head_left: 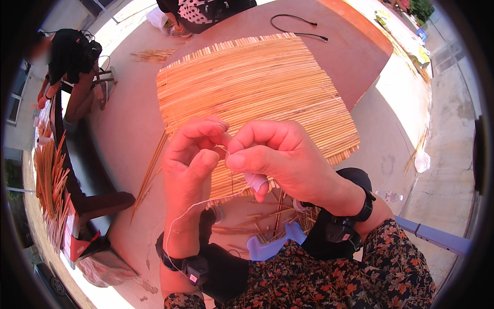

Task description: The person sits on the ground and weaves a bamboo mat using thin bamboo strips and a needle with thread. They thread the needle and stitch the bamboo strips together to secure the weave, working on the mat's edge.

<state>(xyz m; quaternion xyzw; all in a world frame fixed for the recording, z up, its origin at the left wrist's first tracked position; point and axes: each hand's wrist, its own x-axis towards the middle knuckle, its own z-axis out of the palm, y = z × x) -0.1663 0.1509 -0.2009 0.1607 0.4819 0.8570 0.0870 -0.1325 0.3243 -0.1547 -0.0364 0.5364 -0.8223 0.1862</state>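
Observation:
A mat of straw-coloured stalks (247,92) laid side by side spreads out in front of me. Above its near edge my two hands meet, fingertips almost touching. Between thumb and forefinger, my right hand (288,162) pinches a thin white thread (193,206). A pale pink wrap or spool (256,180) shows at its lower fingers; which one I cannot make out. My left hand (190,157) is curled around the other side of the thread, with a small loop showing between the hands. From there the thread droops past my left wrist toward my lap.
Under the mat stands a brown table (355,62), with a black cable (298,31) on it. Loose stalks (272,216) and a lilac plastic stool (275,242) lie below. Stalk bundles (51,175) rest on a bench at left, where a person (72,56) bends over.

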